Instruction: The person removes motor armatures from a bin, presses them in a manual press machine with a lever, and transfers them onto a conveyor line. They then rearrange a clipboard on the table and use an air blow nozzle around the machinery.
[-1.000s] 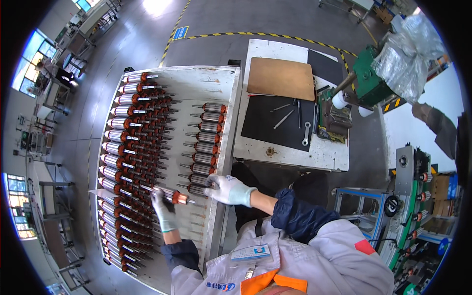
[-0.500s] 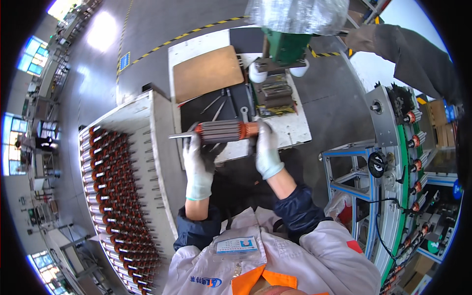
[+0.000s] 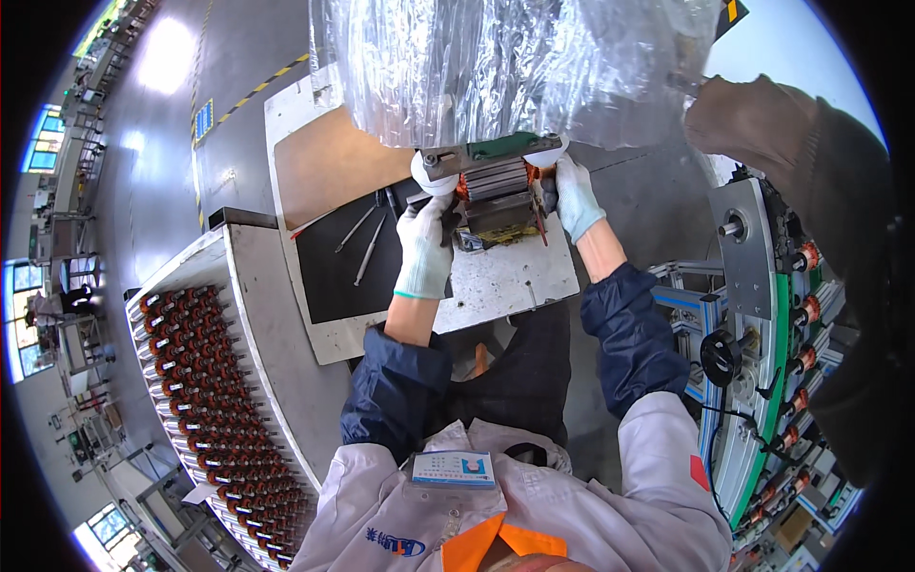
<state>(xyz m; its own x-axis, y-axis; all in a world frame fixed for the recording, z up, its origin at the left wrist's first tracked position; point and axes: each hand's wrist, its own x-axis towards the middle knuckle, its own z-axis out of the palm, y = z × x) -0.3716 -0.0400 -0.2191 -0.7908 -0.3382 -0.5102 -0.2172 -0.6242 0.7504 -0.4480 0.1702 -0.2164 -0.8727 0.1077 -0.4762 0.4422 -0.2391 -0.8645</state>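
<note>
Across the white desk, the rotor now reaches the metal block, so carrying looks nearly over; left hand and right hand flank its ends, whether clamped I cannot tell.

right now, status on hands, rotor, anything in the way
Left white-gloved hand, right white-gloved hand at opposite ends of steel-and-copper cylindrical rotor; grip partly hidden. Crinkled clear plastic sheeting blocks part of the view.
</note>
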